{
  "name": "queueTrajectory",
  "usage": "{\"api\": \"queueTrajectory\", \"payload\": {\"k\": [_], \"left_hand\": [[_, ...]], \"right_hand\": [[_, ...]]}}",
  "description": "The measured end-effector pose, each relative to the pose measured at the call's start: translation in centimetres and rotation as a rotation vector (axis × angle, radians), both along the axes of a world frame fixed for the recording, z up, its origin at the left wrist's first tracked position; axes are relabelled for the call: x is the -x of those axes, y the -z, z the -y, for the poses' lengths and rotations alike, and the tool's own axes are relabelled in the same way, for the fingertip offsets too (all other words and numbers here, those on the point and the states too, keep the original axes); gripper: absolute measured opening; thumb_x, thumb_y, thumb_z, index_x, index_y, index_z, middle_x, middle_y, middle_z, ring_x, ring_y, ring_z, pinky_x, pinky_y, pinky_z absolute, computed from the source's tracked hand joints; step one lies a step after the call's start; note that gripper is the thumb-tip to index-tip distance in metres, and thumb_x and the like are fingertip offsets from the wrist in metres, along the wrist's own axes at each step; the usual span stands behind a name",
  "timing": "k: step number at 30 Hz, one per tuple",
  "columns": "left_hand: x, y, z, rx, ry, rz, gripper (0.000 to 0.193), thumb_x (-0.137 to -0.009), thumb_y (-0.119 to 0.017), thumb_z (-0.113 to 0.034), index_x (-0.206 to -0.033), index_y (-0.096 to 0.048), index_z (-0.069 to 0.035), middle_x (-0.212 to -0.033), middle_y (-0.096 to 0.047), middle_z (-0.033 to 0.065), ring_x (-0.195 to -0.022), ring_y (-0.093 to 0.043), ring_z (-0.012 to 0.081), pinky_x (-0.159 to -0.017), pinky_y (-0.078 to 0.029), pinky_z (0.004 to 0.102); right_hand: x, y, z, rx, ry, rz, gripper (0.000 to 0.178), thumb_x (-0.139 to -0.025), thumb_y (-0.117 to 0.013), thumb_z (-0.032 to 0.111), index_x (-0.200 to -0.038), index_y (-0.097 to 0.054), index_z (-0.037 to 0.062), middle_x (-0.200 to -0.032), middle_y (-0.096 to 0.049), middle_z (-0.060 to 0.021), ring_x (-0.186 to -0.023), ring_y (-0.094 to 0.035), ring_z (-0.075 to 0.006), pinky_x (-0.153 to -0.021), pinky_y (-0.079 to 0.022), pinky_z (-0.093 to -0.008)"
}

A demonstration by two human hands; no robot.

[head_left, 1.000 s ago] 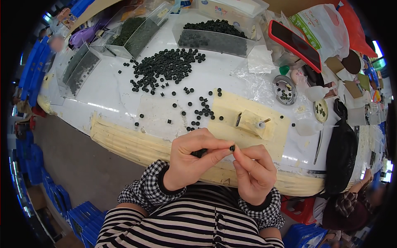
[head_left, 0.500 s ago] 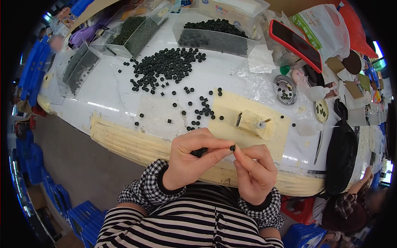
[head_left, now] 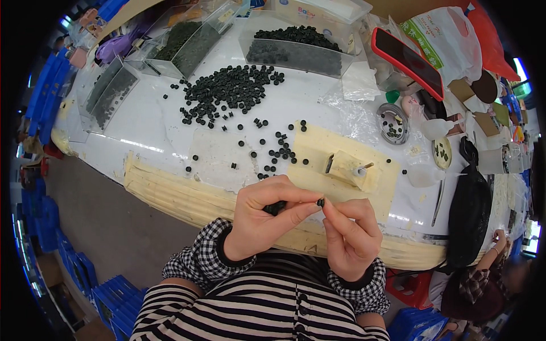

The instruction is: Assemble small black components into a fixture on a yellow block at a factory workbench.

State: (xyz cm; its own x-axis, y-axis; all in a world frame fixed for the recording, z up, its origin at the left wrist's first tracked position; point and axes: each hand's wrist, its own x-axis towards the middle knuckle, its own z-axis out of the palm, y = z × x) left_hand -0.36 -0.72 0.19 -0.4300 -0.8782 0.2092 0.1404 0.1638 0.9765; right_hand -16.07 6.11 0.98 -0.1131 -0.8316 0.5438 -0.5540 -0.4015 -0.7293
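Observation:
Between the fingertips of both hands is a small black grooved wheel-shaped part (head_left: 321, 202), held above the table's near edge. My left hand (head_left: 267, 215) pinches it from the left with thumb and forefinger. More black parts (head_left: 274, 208) show in the curl of that hand's other fingers. My right hand (head_left: 354, 233) is closed too, its fingertips on the part's right side. Just beyond the hands, several loose parts of the same kind (head_left: 281, 152) lie scattered. Behind my right hand a tape-covered block (head_left: 348, 169) with a short upright pin stands on a yellowish sheet (head_left: 307, 142).
A large heap of black parts (head_left: 227, 91) lies farther back, near clear bins (head_left: 293, 62) holding more. At right are a red-cased phone (head_left: 406, 62), a round dish (head_left: 392, 123), tweezers (head_left: 438, 203) and a black bag (head_left: 470, 213). Padded tape (head_left: 187, 190) covers the near edge.
Both my hands keep their pinch in nearly the same place. The part between them looks slightly turned. At the far right, another person's hand has shifted a little.

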Motion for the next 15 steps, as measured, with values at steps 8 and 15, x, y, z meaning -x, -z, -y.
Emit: {"api": "queueTrajectory", "payload": {"k": [8,15], "left_hand": [[0.05,0.10,0.05,0.010,0.001,-0.015,0.017,-0.078,-0.071,0.002,-0.095,-0.071,-0.001,-0.068,-0.056,0.0012,-0.062,-0.049,0.0070,-0.057,-0.038,0.0208],[-0.10,0.03,0.04,-0.013,0.013,-0.001,0.018,-0.077,-0.072,0.003,-0.094,-0.071,-0.001,-0.070,-0.058,0.0023,-0.064,-0.051,0.0087,-0.059,-0.040,0.0220]], "right_hand": [[-0.01,-0.05,0.01,-0.003,-0.005,-0.003,0.035,-0.071,-0.070,-0.008,-0.105,-0.070,0.0028,-0.086,-0.061,-0.0066,-0.071,-0.055,-0.0197,-0.062,-0.044,-0.0284],[0.00,0.04,-0.04,-0.011,-0.009,0.002,0.035,-0.071,-0.070,-0.007,-0.105,-0.070,0.0027,-0.086,-0.061,-0.0066,-0.072,-0.055,-0.0199,-0.062,-0.044,-0.0286]]}}
